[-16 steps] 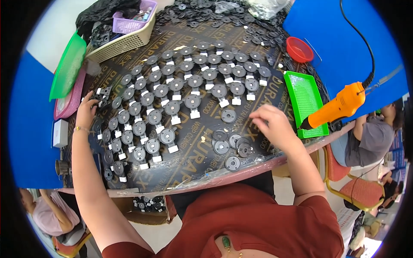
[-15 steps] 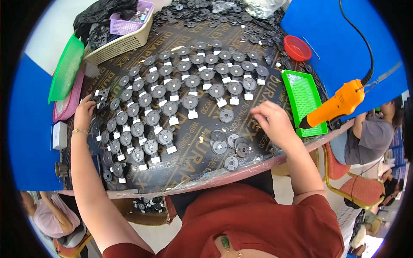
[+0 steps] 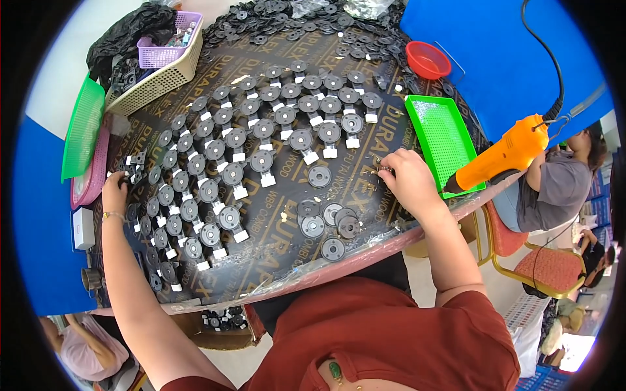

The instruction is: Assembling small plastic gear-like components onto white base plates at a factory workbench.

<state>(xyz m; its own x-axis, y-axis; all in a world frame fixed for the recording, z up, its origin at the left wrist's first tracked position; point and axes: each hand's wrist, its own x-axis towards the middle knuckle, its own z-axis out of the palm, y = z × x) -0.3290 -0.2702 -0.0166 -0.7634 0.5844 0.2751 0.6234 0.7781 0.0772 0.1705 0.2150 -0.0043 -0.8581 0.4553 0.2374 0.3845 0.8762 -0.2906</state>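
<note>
My left hand [image 3: 115,190] reaches to the far left of the table, its fingers bent at the edge of a small heap of black parts with white ends [image 3: 135,167]. What lies between those fingertips is too small to make out. My right hand [image 3: 411,181] hovers over the table's right side, thumb and fingers pinched together, with tiny dark bits showing at the tips. Left of it lies a single black disc [image 3: 319,176]. Nearer me is a group of loose discs [image 3: 332,249], some overlapping. Curved rows of black round pieces with white block ends [image 3: 261,161] spread across the middle.
An orange electric screwdriver [image 3: 505,153] hangs on a cord beside a green tray [image 3: 471,155]. Behind stand a red bowl [image 3: 428,73], a pile of black discs [image 3: 280,29] and a cream basket [image 3: 145,88]. A green basket [image 3: 81,130] leans at left. People sit nearby.
The view has shifted, so the table's things appear further left. My right hand's fingers have closed together more, and dark bits now show at their tips. My left hand stays by the small heap.
</note>
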